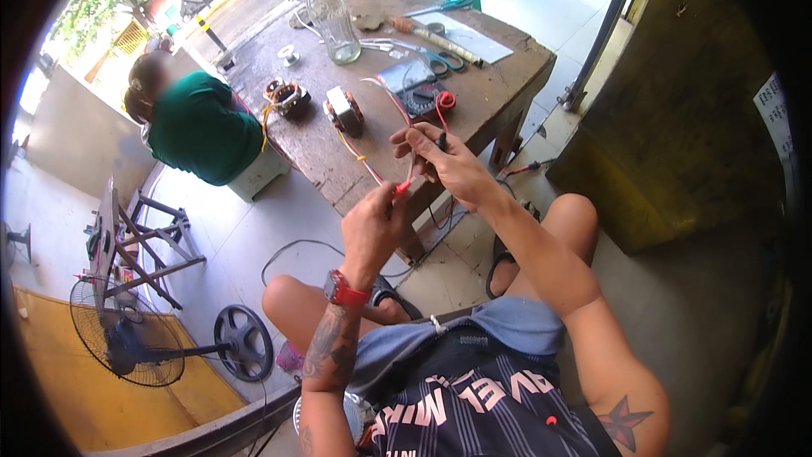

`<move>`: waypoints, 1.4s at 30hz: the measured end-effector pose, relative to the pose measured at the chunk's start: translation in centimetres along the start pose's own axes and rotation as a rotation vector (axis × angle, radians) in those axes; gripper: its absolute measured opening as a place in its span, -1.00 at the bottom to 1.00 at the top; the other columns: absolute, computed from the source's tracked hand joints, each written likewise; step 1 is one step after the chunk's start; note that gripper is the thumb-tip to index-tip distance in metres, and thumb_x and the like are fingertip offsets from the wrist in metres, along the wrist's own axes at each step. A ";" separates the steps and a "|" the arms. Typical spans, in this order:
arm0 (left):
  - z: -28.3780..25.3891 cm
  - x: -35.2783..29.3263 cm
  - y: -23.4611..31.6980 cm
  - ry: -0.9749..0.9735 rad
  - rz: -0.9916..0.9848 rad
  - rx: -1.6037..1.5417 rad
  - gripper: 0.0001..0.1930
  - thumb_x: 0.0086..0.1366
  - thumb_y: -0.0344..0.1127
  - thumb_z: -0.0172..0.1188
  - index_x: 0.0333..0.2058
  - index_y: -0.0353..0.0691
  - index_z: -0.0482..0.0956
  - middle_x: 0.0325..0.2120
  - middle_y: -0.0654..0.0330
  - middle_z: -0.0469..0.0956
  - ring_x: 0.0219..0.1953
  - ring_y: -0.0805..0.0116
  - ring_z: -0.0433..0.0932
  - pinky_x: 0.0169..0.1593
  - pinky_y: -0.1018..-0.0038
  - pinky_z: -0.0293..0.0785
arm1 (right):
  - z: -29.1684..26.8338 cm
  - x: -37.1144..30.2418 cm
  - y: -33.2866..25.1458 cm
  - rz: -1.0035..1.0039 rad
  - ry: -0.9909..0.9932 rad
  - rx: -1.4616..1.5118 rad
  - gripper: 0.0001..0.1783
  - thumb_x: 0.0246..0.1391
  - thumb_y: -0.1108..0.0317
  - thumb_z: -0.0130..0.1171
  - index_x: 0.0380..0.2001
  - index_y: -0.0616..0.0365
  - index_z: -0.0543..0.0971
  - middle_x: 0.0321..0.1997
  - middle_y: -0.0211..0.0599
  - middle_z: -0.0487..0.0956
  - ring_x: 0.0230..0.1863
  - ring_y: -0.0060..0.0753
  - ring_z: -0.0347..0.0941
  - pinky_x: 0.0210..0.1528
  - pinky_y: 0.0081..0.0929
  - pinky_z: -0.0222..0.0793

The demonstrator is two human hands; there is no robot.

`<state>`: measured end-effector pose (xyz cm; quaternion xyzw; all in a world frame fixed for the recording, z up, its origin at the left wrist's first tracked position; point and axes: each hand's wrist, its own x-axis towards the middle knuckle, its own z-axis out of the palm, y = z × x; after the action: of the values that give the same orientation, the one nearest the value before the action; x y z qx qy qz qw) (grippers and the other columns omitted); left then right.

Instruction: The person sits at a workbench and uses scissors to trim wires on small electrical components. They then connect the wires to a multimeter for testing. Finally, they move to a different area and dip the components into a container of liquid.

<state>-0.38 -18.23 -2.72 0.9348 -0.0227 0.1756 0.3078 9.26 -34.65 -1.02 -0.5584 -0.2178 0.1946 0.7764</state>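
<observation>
Just off the table's near edge, my left hand (369, 224) pinches a red test probe (402, 189) beside the ends of thin wires. To its right, my right hand (457, 167) is closed around a black test probe (441, 141), with wires running between the two hands. Behind them lies a dark multimeter (421, 100) with a coiled red lead (445, 101) on its right. A motor stator (344, 112) with a white core and copper windings stands on the table, its coloured wires (351, 145) trailing toward my left hand. Another wound stator (286, 97) sits farther left.
The worn wooden table (317, 156) also bears a glass bottle (334, 21), blue scissors (444, 61), a wrapped stick (436, 40) and a white spool (288, 56). A person in green (207, 127) sits at the left. A fan (127, 330) stands lower left; a dark panel (668, 118) rises right.
</observation>
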 end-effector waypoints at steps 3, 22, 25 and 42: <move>0.0 0.5 0.2 -0.112 -0.047 0.029 -0.78 0.44 -0.12 0.18 -0.08 -0.07 0.63 -0.38 -0.01 0.65 -0.29 -0.03 0.68 -0.27 0.20 0.55 | -0.6 0.2 -1.5 -0.050 0.175 -0.071 -0.60 0.48 -0.02 0.04 0.08 0.01 0.62 -0.29 -0.63 0.57 -0.35 -0.87 0.31 -0.32 -0.77 0.18; -3.1 0.3 -2.5 0.014 -0.442 -1.401 -0.60 0.54 -0.11 0.16 0.17 -0.27 0.57 -0.15 0.27 0.57 -0.43 0.70 0.44 -0.46 0.75 0.33 | 0.7 -2.7 1.7 -0.262 0.108 -0.772 -0.73 0.42 0.31 0.18 0.01 0.29 0.62 -0.20 -0.38 0.66 -0.24 -0.60 0.52 -0.16 -0.55 0.44; -3.1 0.4 -2.9 -0.081 -0.511 -1.449 -0.59 0.52 -0.10 0.19 0.18 -0.24 0.56 -0.14 0.29 0.57 -0.39 0.70 0.45 -0.45 0.75 0.34 | 0.7 -2.7 2.0 -0.268 0.088 -0.813 -0.75 0.41 0.34 0.18 0.01 0.28 0.61 -0.21 -0.35 0.65 -0.24 -0.58 0.52 -0.16 -0.54 0.45; -1.1 -0.2 -2.5 0.040 -0.477 -1.436 -0.69 0.48 -0.19 0.27 0.08 -0.20 0.57 -0.18 0.32 0.61 -0.33 0.63 0.47 -0.33 0.64 0.37 | 1.6 -3.4 0.9 -0.020 0.057 -0.572 -0.70 0.47 0.24 0.09 0.00 0.26 0.64 -0.38 -0.47 0.56 -0.30 -0.68 0.43 -0.20 -0.61 0.39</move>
<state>-0.52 -15.56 -3.43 0.4809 0.0768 0.0631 0.8711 5.51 -34.98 -1.82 -0.7580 -0.2474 0.1020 0.5949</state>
